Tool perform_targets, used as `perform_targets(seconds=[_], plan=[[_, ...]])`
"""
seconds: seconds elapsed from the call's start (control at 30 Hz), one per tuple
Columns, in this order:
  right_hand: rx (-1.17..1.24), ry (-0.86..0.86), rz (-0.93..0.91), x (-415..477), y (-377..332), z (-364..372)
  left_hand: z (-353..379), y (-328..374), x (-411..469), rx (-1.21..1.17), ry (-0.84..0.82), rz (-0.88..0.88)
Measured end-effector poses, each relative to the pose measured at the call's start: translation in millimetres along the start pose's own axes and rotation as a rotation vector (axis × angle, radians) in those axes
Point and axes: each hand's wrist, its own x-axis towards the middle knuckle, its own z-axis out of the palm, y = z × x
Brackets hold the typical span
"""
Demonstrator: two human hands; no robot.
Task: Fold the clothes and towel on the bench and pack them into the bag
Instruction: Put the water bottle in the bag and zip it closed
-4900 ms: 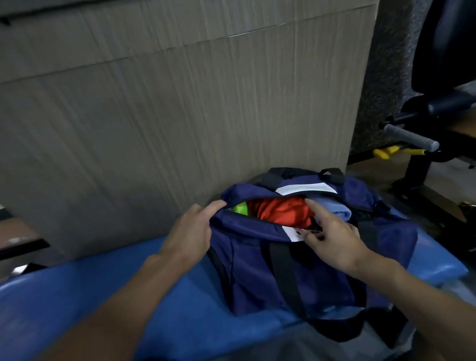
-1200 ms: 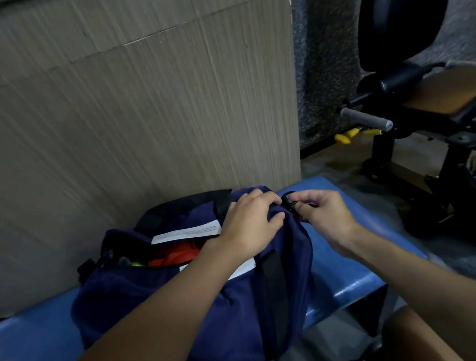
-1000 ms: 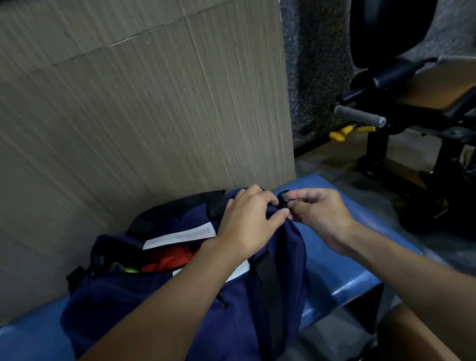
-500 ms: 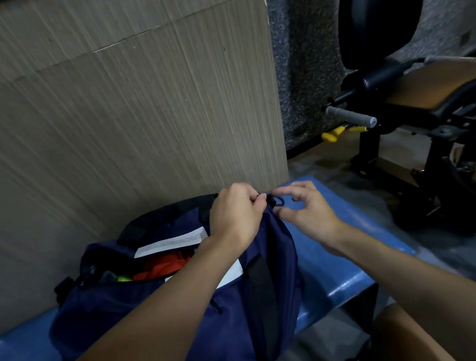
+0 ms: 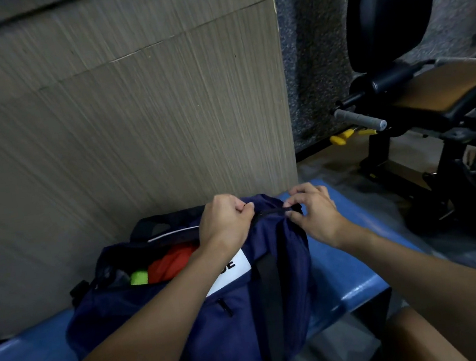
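Navy duffel bag sits on blue bench, up against the wall. L hand is curled, pinching the bag's top at the zip. R hand pinches the bag's end w/ thumb + fingertips, just beside the zip's end. The left part is still open: red garment and neon-green item show inside. White label is on the near side, partly under the L forearm.

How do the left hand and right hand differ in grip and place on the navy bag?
The left hand is balled in a fist on top of the navy bag; the right hand pinches with thumb and fingertips. The left hand sits beside the open mouth, where red cloth shows; the right hand sits at the bag's end. Both hold the zip line.
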Motion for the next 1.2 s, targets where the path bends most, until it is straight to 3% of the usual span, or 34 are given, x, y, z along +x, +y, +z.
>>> perform_targets(seconds=[0.23, 0.4, 0.57, 0.8, 0.97, 1.2], plan=[[-0.081, -0.014, -0.108, 3.3, -32.2, 6.7, -14.6, -5.1, -1.9, -0.056, 0.038, 0.039], [-0.071, 0.032, -0.082, 5.6, -30.6, 5.9, -28.4, -11.5, -7.1, -0.064, 0.072, 0.033], [-0.051, -0.024, -0.224, 1.5, -53.8, 15.1, -29.1, -9.4, -10.8, -0.102, 0.052, 0.055], [0.052, 0.019, -0.155, 7.2, -44.4, 23.3, -39.0, -22.1, -23.7, 0.019, 0.033, 0.042], [0.033, 0.050, 0.033, 8.7, -25.6, 15.4, -59.6, -46.2, -26.9, 0.042, 0.049, -0.070], [-0.220, 0.023, -0.398, 4.5, -78.0, 36.8, -76.6, -47.8, -30.9, 0.028, 0.048, -0.037]])
